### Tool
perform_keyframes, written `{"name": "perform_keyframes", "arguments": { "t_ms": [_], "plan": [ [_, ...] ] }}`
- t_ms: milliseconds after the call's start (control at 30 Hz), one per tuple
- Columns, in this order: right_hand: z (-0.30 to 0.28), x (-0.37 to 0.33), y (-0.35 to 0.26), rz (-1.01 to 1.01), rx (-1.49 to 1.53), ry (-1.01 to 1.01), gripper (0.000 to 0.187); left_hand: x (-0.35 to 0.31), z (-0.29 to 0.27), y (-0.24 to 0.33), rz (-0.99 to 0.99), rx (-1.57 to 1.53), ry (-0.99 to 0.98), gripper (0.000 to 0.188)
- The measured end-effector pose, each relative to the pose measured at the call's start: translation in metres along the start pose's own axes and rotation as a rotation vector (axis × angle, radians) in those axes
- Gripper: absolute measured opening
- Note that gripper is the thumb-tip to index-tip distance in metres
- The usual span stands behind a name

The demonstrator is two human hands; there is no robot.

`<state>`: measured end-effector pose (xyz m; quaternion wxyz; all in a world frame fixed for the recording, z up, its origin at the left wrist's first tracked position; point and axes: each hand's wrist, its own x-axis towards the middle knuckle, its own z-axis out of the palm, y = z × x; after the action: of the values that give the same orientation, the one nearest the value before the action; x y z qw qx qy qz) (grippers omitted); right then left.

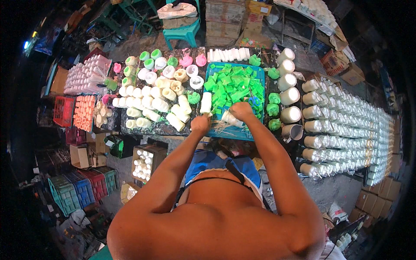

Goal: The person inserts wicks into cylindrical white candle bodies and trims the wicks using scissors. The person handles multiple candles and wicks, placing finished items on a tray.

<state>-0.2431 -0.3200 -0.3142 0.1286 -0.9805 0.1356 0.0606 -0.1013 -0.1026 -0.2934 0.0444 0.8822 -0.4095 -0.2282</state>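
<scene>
A blue tray [242, 136] lies in front of me, heaped with bright green wax-like chunks [232, 82]. At its near left edge my left hand [200, 124] is closed, its grip too small to make out. A white ribbed cylinder [206, 102] stands just beyond those fingers. Over the tray, my right hand [242, 111] is closed as well; what it holds is hidden. Touching or just below it lies a cream cylindrical piece [232, 118], tilted. Thin pale strands [225, 129] are spread along the tray's near end. Blue-handled scissors [254, 101] rest on the chunks.
Cream cylinders [158, 104] and white cups [196, 82] crowd the table's left. Green lumps [274, 109] and large white cylinders [290, 96] line the right, beside rows of white cylinders [336, 125]. A carton [149, 162] and crates [82, 190] stand below left; a teal chair [184, 32] stands beyond.
</scene>
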Motion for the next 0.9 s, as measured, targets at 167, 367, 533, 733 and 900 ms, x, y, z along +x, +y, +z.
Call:
{"name": "perform_keyframes", "arguments": {
  "t_ms": [167, 367, 533, 733, 900],
  "plan": [
    [0.011, 0.012, 0.01, 0.073, -0.033, -0.031, 0.02, -0.004, -0.009, 0.012, 0.063, -0.009, 0.033, 0.028],
    [-0.033, -0.008, -0.005, 0.261, 0.172, 0.35, 0.013, -0.014, -0.005, -0.007, -0.024, -0.216, 0.117, 0.027],
    [-0.033, -0.054, -0.062, 0.059, 0.209, 0.326, 0.014, -0.028, -0.026, -0.003, -0.026, -0.06, -0.052, 0.027],
    [0.007, -0.041, -0.082, -0.259, -0.085, 0.165, 0.048, -0.022, -0.003, -0.016, 0.119, -0.006, 0.078, 0.018],
    [0.015, -0.036, -0.066, -0.403, -0.26, 0.141, 0.073, -0.023, -0.005, -0.019, 0.209, -0.019, 0.09, 0.018]
  ]
}}
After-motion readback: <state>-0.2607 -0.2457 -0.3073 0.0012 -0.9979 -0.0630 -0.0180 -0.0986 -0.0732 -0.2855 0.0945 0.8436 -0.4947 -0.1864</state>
